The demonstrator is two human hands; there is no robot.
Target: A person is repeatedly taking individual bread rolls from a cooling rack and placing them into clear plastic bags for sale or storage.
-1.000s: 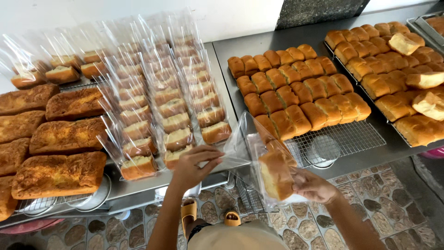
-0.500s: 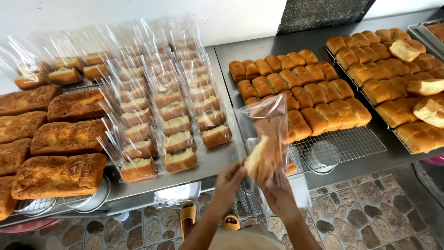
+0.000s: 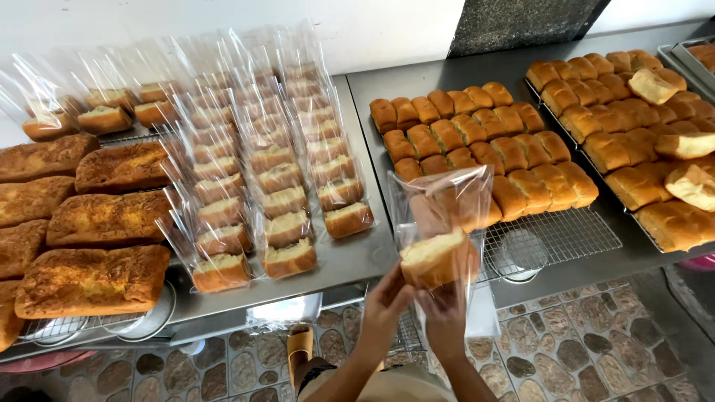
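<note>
My left hand (image 3: 386,304) and my right hand (image 3: 444,318) meet in front of me, both gripping a bun (image 3: 434,258) inside a clear plastic bag (image 3: 445,199). The bag stands upright with its open top pointing away from me. The bun sits at the bag's lower end, cut side up. It hovers over the near edge of the steel counter, just in front of the wire rack (image 3: 551,234) of loose golden buns (image 3: 477,138).
Rows of bagged buns (image 3: 279,179) lie on the left steel table (image 3: 357,257). Long brown loaves (image 3: 89,279) sit at far left. Another rack of buns (image 3: 625,112) is at right. A stone-patterned floor (image 3: 581,342) lies below.
The hands came together from apart, and the bagged bun rose from low at the right to upright at the centre, held by both hands.
</note>
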